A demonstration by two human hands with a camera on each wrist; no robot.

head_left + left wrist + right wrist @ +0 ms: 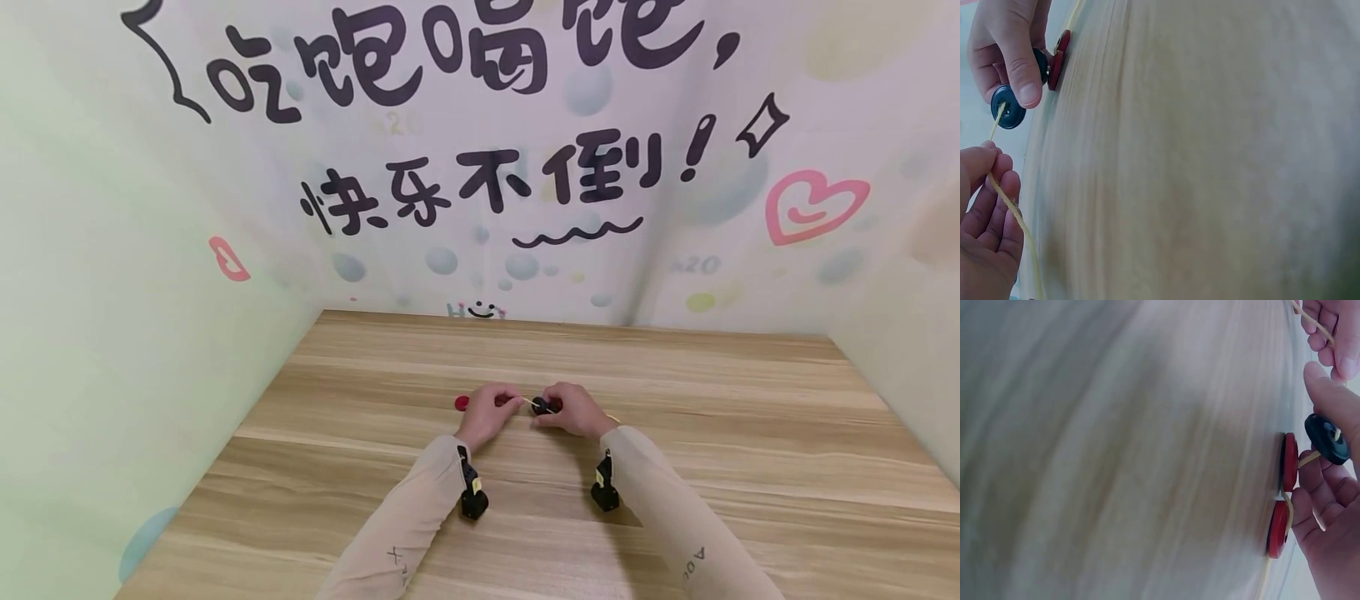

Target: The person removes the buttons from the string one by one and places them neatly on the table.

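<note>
My left hand [491,408] pinches a yellow string [1013,209] between thumb and fingertips; the string's tail hangs down past the palm. The string runs through a dark round button [1008,106], which stands on edge a little beyond the left fingertips. My right hand [573,408] holds that dark button between thumb and fingers. Behind the right thumb another dark round piece [1041,65] shows partly. Two red buttons [1290,462] [1277,529], threaded on the same string, stand beside the right fingers, close to the wooden table.
A red round piece [462,403] lies on the wood-grain table [375,450] just left of my left hand. A printed cloth wall [480,275] closes off the back, with pale walls at both sides. Small black cameras [473,500] are strapped at both wrists.
</note>
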